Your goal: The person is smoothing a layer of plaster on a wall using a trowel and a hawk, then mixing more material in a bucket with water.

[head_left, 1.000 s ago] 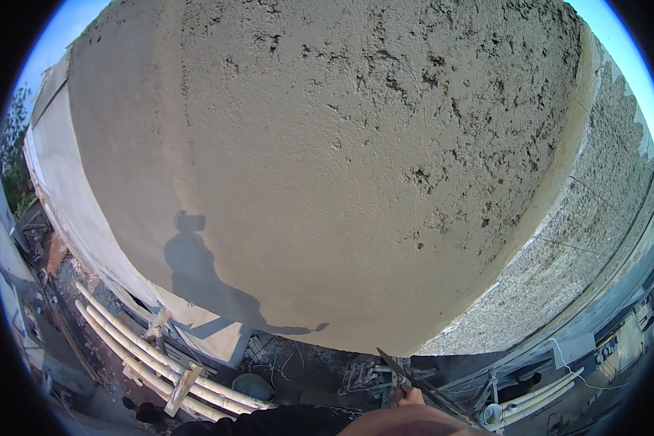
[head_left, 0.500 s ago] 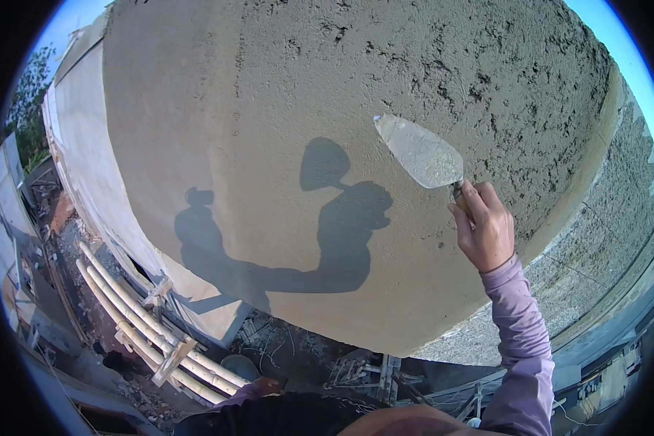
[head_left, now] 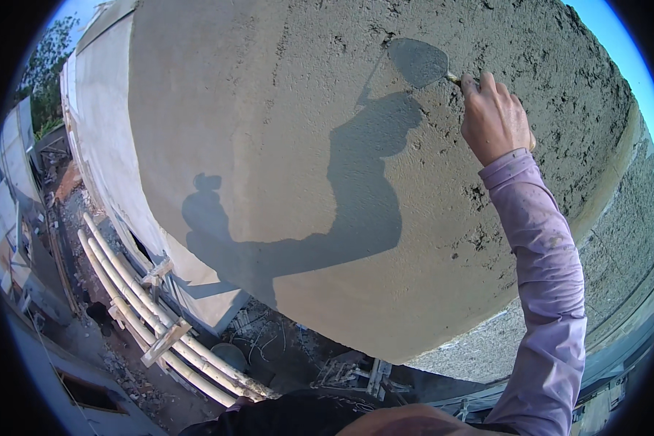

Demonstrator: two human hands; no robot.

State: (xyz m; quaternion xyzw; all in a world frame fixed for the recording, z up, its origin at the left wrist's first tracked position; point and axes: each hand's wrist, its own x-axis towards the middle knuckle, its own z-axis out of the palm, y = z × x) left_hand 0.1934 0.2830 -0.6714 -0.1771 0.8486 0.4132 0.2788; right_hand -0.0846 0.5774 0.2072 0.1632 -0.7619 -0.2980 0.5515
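Gripping a trowel (head_left: pixel 419 63), basin (head_left: pixel 229 354) below, contents indistinct.

Bright sunlight; clear dark shadow (head_left: pixel 363 196) across wall (head_left: pixel 291 182); edges fisheye-bent.

Spattered lilac sleeve (head_left: pixel 548 291), black top (head_left: pixel 276 416)

The right arm wears a long lilac sleeve of thin cloth, creased all along its length and ending at the wrist in a stitched cuff (head_left: pixel 507 167). Small dark specks dot it below the cuff, and a brownish stain (head_left: pixel 556 240) marks it farther down. The right hand (head_left: pixel 495 116) is bare. The top is black, with fine pale marks (head_left: pixel 336 397) near its upper edge, too small to make out.
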